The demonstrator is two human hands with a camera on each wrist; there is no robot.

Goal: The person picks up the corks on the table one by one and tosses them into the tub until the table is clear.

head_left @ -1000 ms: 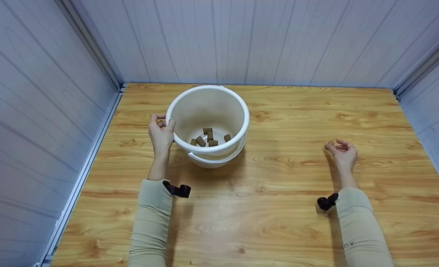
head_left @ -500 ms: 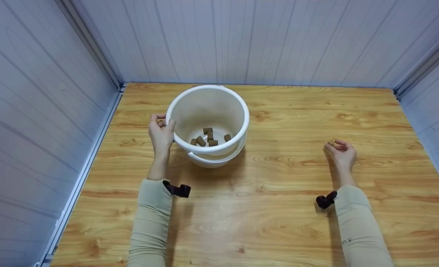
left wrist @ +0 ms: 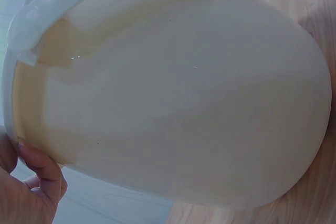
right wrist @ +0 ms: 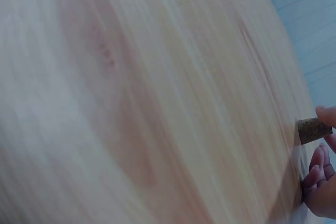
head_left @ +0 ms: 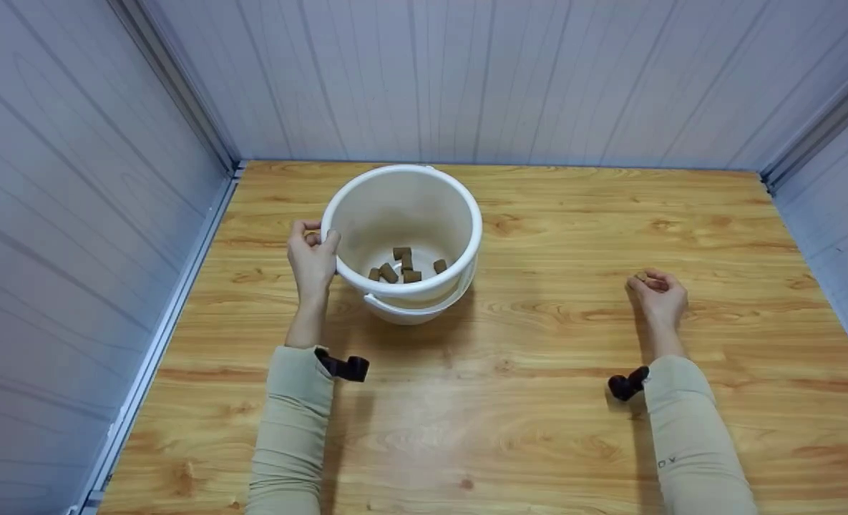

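A white plastic bucket (head_left: 395, 204) stands on the wooden table, left of the middle in the head view. Several brown corks (head_left: 388, 272) lie loose on its bottom. My left hand (head_left: 312, 266) grips the bucket's left rim, thumb on the inside and fingers outside; its wall (left wrist: 178, 93) fills most of the left wrist view. Well to the right of the bucket, my right hand (head_left: 665, 299) pinches a single cork (right wrist: 314, 130) between thumb and finger, low over the tabletop. Whether the cork touches the table I cannot tell. The remaining right fingers are curled.
The bucket's handle (head_left: 420, 310) hangs down on its near side. Pale panel walls (head_left: 502, 86) close off the back and both sides of the wood-grain table (head_left: 509, 429). A black camera mount (head_left: 348, 368) sticks out inward from each wrist.
My right hand and forearm have shifted very slightly to the left, with the cork still pinched. The left hand and the bucket have stayed where they were.
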